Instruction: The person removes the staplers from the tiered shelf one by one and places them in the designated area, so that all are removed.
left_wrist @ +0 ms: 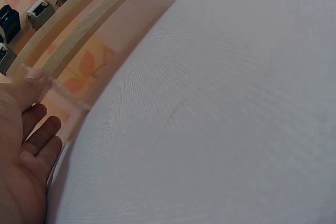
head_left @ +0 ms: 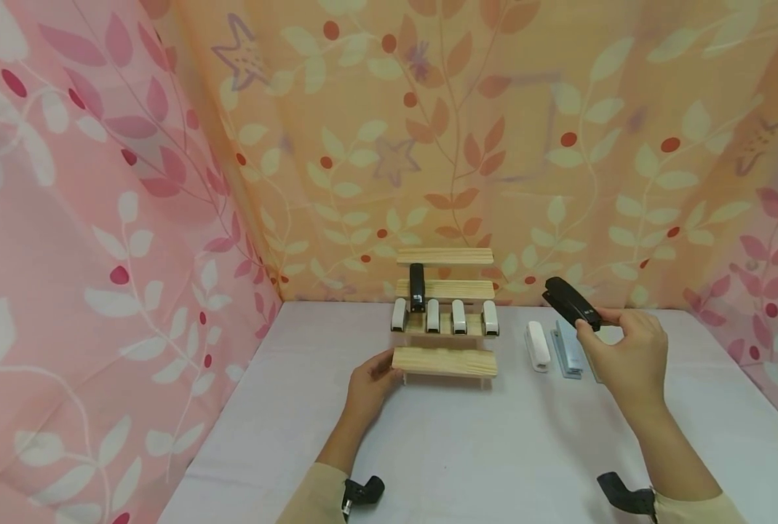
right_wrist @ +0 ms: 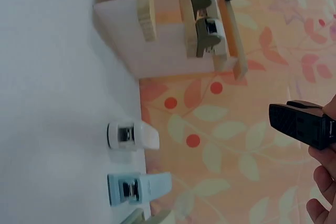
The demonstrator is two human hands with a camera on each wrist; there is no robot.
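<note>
Two beige sleeves (head_left: 316, 498) lay nearest, with two black gadgets (head_left: 624, 495), one at each wrist, over a white table (head_left: 441, 455). The left hand (head_left: 365, 389) held the left end of a wooden front plank (head_left: 444, 360) with its thumb against it and three other fingers loosely bent below. The right hand (head_left: 631, 356) gripped one black stapler (head_left: 570, 302) between thumb and fingers, in the air to the right of the shelf (head_left: 457, 290), clear of the table. Beyond that hand three staplers lay on the table, side by side: one white stapler (head_left: 537, 347), one light blue stapler (head_left: 565, 349) and one pale green stapler (right_wrist: 164, 217), this last mostly hidden.

The shelf rose away in four planks. On the second stood four white staplers (head_left: 458, 317) in a row. On the third sat a second black stapler (head_left: 417, 287), towards the left, behind the gap between the first two white ones. In all, nine staplers showed. Farthest back hung a flowered curtain (head_left: 362, 145).
</note>
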